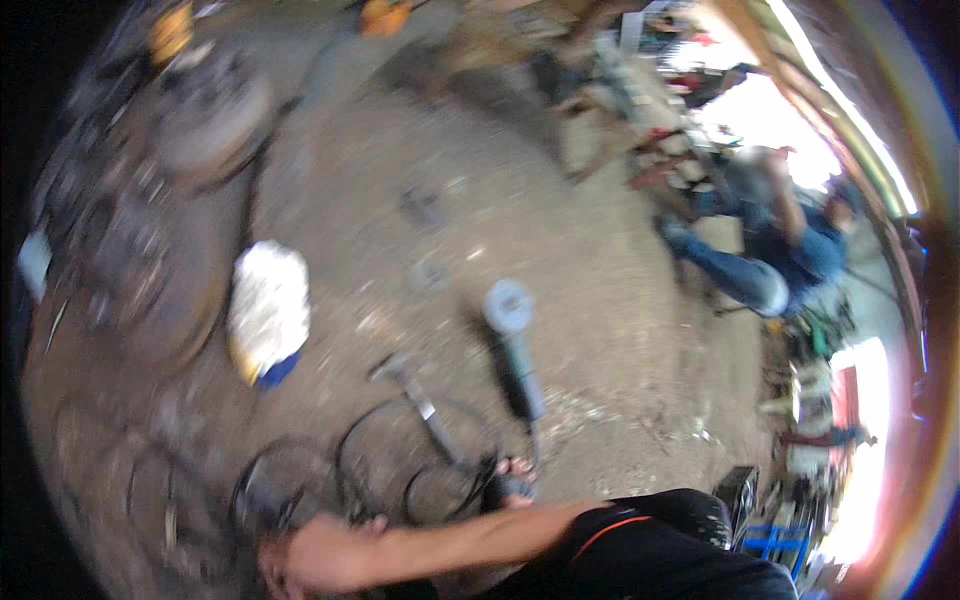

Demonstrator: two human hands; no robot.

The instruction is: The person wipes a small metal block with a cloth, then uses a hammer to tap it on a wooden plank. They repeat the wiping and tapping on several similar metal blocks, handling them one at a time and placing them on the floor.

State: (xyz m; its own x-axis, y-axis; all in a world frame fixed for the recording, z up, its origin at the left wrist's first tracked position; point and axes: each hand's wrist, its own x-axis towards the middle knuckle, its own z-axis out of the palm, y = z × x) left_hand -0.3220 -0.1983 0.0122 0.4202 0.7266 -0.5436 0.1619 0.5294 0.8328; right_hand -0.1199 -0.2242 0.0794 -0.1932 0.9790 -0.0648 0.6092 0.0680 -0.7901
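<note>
My left hand (pixel 315 555) reaches across the bottom of the view, low over the ground. Motion smears its fingers, so whether they grip anything cannot be made out. Beside it lie loops of black cable (pixel 345 470). Up and to the right of the hand is a hammer (pixel 420 405), flat on the ground. Past the hammer rests an angle grinder (pixel 522 372) with a pale round disc (pixel 510 306) on its far end. My right hand is out of view.
A white sack-like bundle (pixel 272 305) with a blue and yellow end lies on the left. Large round metal parts (pixel 215 130) stand beyond it. One person (pixel 800 245) sits at the right; another (pixel 835 437) is farther off. My foot (pixel 512 482) is near the cable.
</note>
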